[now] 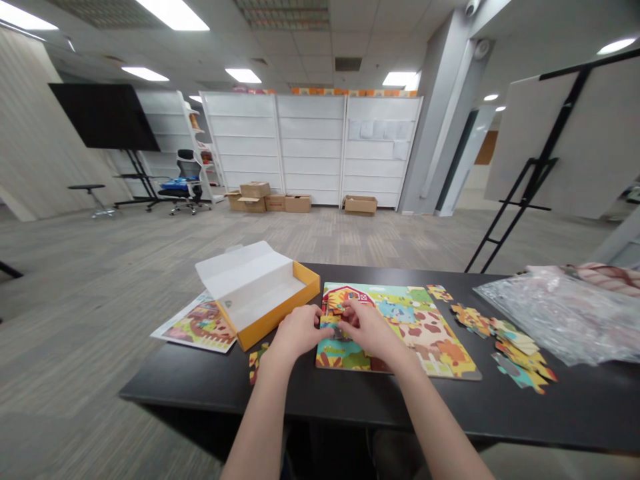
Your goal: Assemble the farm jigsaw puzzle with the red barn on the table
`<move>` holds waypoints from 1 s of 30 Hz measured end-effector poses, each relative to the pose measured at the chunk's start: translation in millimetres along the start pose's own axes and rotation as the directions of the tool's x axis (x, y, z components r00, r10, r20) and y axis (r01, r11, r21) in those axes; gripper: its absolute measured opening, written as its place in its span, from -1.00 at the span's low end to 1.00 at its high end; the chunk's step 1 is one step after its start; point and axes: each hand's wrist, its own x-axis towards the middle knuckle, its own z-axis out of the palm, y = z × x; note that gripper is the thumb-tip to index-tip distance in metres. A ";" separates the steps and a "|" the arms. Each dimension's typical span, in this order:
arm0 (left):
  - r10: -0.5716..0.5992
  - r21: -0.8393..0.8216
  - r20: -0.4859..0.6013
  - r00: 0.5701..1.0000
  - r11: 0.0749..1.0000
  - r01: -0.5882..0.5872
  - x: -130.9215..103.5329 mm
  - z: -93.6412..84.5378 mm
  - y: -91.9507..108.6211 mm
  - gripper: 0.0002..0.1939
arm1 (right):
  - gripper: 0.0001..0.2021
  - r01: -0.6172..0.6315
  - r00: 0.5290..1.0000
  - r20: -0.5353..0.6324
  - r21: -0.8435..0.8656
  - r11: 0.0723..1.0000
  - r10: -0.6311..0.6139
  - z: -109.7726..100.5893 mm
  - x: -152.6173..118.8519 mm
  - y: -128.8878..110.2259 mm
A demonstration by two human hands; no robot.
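Observation:
A colourful farm jigsaw puzzle (425,327) lies on the black table, with a red barn at its top left and a brown-spotted cow near its middle. Over its left part, my left hand (299,331) has thumb and fingers bent around the left edge of a puzzle piece (328,322). From the other side, my right hand (373,328) grips the same small area with curled thumb and fingers. My fingers partly hide the piece and the pictures beneath. Close to my left wrist is a loose puzzle piece (254,363).
An open yellow box (280,313) with a white inside stands left of the puzzle, partly over a printed picture sheet (200,327). Several loose pieces (523,357) lie to the right, before a clear plastic bag (560,313). The table's front edge (350,423) is near my forearms.

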 end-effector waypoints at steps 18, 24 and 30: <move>0.030 0.062 0.035 0.999 0.998 -0.032 5.0 3.2 -3.4 -0.61 | -0.70 0.100 0.990 0.108 -0.082 0.992 -0.091 -11.0 -3.0 -8.9; 0.035 0.009 0.061 0.998 0.999 -0.035 5.0 2.2 -4.3 -0.62 | -0.84 0.172 0.979 0.127 -0.111 0.979 -0.157 -10.8 -0.2 -3.0; -0.037 -0.082 0.043 0.998 0.996 0.040 4.0 0.1 -3.7 -0.64 | -0.88 0.111 0.986 0.128 -0.023 0.994 -0.107 -23.6 -7.1 -3.1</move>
